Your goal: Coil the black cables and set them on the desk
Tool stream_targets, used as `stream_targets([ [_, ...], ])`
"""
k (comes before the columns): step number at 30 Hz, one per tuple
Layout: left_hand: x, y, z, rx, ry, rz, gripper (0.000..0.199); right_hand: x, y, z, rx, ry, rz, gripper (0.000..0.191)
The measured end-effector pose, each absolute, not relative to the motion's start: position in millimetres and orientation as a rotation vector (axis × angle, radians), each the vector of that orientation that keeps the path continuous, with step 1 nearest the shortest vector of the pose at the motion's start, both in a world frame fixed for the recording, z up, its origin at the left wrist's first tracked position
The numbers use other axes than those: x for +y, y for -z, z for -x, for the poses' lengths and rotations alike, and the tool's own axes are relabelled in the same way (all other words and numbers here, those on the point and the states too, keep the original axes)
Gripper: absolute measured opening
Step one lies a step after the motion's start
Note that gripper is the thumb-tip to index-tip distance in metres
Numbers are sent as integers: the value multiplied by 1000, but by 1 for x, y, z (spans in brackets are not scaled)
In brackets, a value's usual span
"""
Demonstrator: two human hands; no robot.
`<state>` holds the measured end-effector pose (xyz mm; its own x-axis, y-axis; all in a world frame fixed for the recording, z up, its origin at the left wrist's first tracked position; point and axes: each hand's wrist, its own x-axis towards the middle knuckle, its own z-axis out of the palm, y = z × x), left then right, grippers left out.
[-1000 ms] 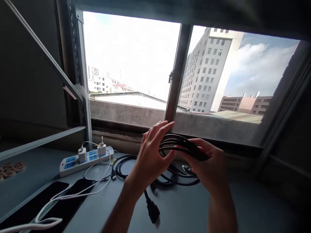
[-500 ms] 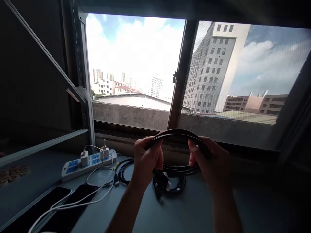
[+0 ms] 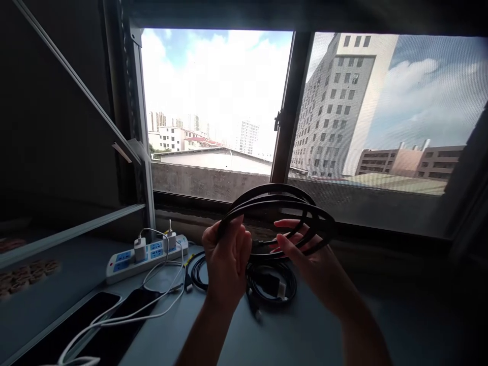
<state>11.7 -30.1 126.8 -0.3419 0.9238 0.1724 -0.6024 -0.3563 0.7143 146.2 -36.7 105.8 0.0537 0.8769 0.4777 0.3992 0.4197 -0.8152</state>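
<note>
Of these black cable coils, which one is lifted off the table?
The coil gripped in the left hand; the other coils lie on the table.

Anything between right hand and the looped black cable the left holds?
Nothing visible. The right hand is at the right side of the looped black cable; the coiled black cable on the grey table lies below, out of the way.

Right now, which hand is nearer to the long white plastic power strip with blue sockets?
Left. The left hand grips the coiled black cable, to the right of the power strip; the right hand is farther right, at the coil's right side.
</note>
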Motion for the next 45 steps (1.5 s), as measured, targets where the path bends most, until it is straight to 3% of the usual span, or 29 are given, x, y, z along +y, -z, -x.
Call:
stream_targets([
  [8, -39, -124, -13, 593, -1918, -614, 48, -49, -116, -145, -1411, -320, 1034, 35],
  [13, -41, -130, -6, 494, -1952, -638, 61, -55, -116, -147, -1330, -302, 884, 49],
  [23, -3, -117, -22, 521, -1963, -593, 47, -34, -110, -136, -1239, -390, 768, 37],
  [30, 1, -116, -26, 445, -2019, -652, 49, -35, -110, -139, -1167, -341, 901, 47],
  [36, 5, -111, -26, 417, -2070, -790, 46, -34, -110, -141, -1277, -161, 1111, 30],
  [41, 20, -104, -21, 404, -2031, -1030, 47, -28, -108, -140, -1294, -113, 1077, 27],
  [45, 34, -102, -5, 734, -1850, -1491, 41, -26, -105, -149, -1249, 42, 1093, 27],
])
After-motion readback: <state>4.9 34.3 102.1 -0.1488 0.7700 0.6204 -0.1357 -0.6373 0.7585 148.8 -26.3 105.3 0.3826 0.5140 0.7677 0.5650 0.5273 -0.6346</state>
